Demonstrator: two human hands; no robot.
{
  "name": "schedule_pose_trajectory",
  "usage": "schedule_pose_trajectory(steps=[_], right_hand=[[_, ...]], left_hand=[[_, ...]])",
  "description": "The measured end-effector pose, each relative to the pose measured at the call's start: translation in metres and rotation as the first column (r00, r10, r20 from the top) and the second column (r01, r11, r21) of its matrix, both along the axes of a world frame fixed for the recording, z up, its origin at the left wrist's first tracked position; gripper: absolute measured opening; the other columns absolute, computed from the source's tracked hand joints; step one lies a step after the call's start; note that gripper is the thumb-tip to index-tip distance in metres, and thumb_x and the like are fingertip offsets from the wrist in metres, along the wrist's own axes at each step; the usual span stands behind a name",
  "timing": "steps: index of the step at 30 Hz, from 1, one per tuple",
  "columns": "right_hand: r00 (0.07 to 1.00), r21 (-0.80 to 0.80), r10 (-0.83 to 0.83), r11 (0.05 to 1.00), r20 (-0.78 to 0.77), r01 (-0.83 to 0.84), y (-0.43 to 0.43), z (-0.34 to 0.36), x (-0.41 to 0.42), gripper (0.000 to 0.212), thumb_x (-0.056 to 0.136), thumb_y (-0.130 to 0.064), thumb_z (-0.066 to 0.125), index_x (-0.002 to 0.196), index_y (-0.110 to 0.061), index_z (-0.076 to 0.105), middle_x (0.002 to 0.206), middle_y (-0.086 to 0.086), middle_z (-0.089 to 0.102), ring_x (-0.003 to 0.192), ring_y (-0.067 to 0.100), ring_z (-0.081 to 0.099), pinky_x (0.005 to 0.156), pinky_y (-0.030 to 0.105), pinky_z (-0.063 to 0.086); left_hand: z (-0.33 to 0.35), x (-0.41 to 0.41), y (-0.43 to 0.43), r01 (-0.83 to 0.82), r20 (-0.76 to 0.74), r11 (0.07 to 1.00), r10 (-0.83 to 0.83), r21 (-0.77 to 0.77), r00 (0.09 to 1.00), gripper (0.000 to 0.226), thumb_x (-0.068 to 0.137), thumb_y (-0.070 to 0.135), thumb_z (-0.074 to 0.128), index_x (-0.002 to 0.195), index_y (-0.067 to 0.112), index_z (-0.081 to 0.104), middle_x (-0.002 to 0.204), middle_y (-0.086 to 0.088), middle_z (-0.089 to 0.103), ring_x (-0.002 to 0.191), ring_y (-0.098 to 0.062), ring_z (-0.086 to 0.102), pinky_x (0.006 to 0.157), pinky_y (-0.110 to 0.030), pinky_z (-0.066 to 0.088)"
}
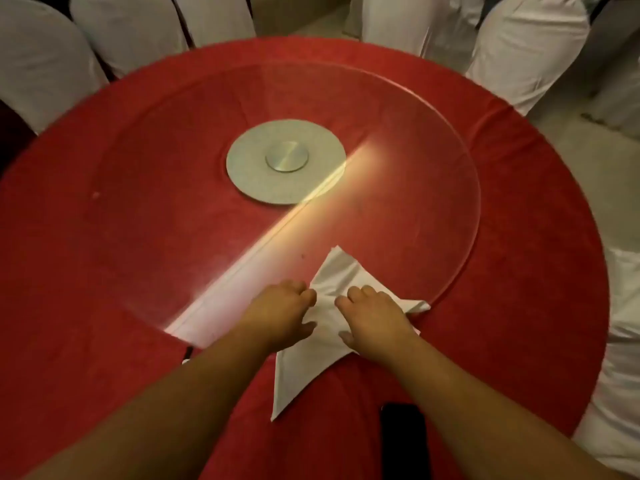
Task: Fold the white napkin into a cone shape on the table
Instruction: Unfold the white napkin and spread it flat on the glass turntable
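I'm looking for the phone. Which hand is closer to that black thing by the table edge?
Right. The right hand rests on the napkin almost straight beyond the black thing; the left hand is farther off to its left.

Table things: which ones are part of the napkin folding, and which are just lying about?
In use: napkin, left hand, right hand.

Lying about: glass turntable, phone, red tablecloth, covered chairs.
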State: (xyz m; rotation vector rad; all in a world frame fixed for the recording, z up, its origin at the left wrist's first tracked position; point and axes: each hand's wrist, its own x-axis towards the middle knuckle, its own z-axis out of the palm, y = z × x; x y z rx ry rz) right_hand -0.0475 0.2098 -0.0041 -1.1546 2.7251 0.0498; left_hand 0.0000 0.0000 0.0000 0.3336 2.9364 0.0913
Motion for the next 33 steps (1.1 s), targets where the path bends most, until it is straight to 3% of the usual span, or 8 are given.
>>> schedule_pose_trajectory(steps=[8,13,16,18,20,23,29,33], right_hand=[[0.997,0.154,0.029,0.987,0.074,-0.041,0.026,-0.039,0.005,0.037,0.092,-0.038,0.057,0.123,-0.019,0.047,0.122,0.008,0.051,0.110,0.030,0.050,0.089,0.045,0.043],[0.997,0.111,0.044,0.993,0.056,-0.050,0.027,-0.042,0.001,0.028,0.094,-0.039,0.050,0.110,-0.018,0.059,0.108,0.008,0.059,0.100,0.031,0.056,0.077,0.042,0.044],[0.998,0.021,0.040,0.999,0.051,-0.041,0.025,-0.035,-0.002,0.026,0.092,-0.042,0.052,0.099,-0.018,0.061,0.096,0.005,0.062,0.089,0.028,0.060,0.066,0.038,0.040],[0.999,-0.064,0.036,0.997,0.041,-0.033,0.021,-0.025,-0.005,0.030,0.092,-0.046,0.047,0.094,-0.019,0.060,0.090,0.004,0.063,0.081,0.027,0.060,0.063,0.037,0.037],[1.000,-0.143,0.007,0.990,0.016,-0.005,0.017,-0.012,-0.010,0.031,0.097,-0.042,0.040,0.090,-0.017,0.058,0.085,0.005,0.063,0.076,0.028,0.060,0.060,0.038,0.038],[0.997,-0.220,-0.071,0.973,0.026,0.075,0.014,0.012,-0.021,0.019,0.099,-0.036,0.045,0.094,-0.018,0.051,0.084,0.006,0.064,0.073,0.031,0.061,0.056,0.039,0.042],[0.921,-0.270,-0.372,0.880,0.118,0.390,0.024,0.060,-0.050,0.008,0.091,-0.022,0.051,0.098,-0.022,0.047,0.092,0.009,0.069,0.083,0.038,0.066,0.058,0.037,0.039],[0.918,-0.307,-0.371,0.865,0.138,0.396,0.025,0.101,-0.066,0.014,0.091,-0.027,0.052,0.087,-0.016,0.058,0.093,0.009,0.066,0.090,0.036,0.063,0.070,0.042,0.050]], left_hand=[[-0.034,0.006,0.022,0.040,0.125,0.996,-0.049,0.076,0.991,0.056,0.084,0.066,0.065,0.123,0.025,0.060,0.119,0.003,0.060,0.106,-0.021,0.059,0.077,-0.037,0.053],[-0.046,0.004,0.030,-0.016,0.217,0.998,0.003,0.061,0.976,0.073,0.074,0.082,0.060,0.121,0.025,0.062,0.114,0.003,0.061,0.100,-0.019,0.058,0.070,-0.031,0.040],[-0.043,0.001,0.035,-0.054,0.262,0.998,0.045,0.027,0.964,0.089,0.065,0.097,0.042,0.113,0.024,0.060,0.102,0.002,0.061,0.087,-0.019,0.057,0.065,-0.033,0.041],[-0.036,-0.002,0.041,-0.062,0.203,0.997,0.050,0.049,0.978,0.076,0.074,0.090,0.035,0.103,0.024,0.057,0.092,0.001,0.060,0.077,-0.021,0.056,0.064,-0.036,0.045],[-0.025,-0.009,0.044,-0.049,0.086,0.994,0.041,0.094,0.995,0.046,0.090,0.063,0.039,0.095,0.021,0.057,0.084,0.000,0.059,0.072,-0.024,0.056,0.064,-0.037,0.049],[0.004,-0.024,0.039,-0.050,-0.035,0.993,0.054,0.106,0.998,0.021,0.096,0.034,0.045,0.096,0.020,0.059,0.084,-0.001,0.063,0.075,-0.028,0.062,0.059,-0.035,0.040],[0.091,-0.052,0.006,-0.144,-0.202,0.973,0.180,0.180,0.963,0.011,0.094,0.025,0.049,0.095,0.019,0.059,0.085,-0.002,0.064,0.073,-0.027,0.059,0.058,-0.034,0.037],[0.141,-0.056,-0.021,-0.210,-0.193,0.956,0.249,0.203,0.949,0.009,0.093,0.031,0.048,0.086,0.026,0.050,0.071,0.007,0.051,0.065,-0.020,0.048,0.050,-0.030,0.028]])
